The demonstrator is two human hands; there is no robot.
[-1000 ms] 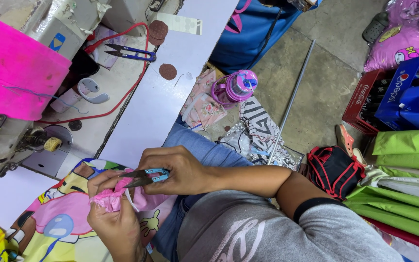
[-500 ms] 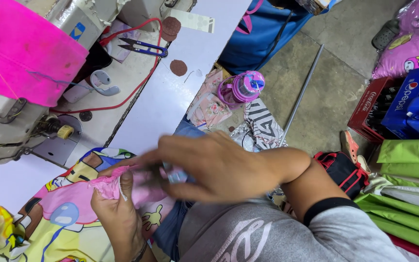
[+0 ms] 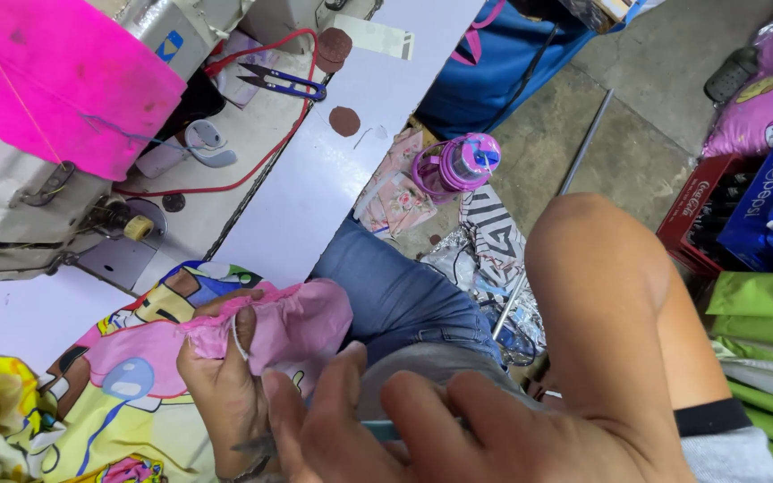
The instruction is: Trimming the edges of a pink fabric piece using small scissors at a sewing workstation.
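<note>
Pink gathered cloth piece [image 3: 288, 322] is pinched in left hand [image 3: 225, 385], over cartoon-print fabric [image 3: 91, 394] at 8 o'clock. Right hand [image 3: 422, 429] is closed on a partly hidden teal-handled tool at 6. Pink-purple lidded bottle [image 3: 458, 165] at 1; contents cannot be told.

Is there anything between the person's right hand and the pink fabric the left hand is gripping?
Nothing visible does. The left hand pinches the pink fabric at the table edge, and the right hand sits just beside it, its fingers nearly touching the left hand. A thin teal tool lies under the right hand's fingers.
</note>
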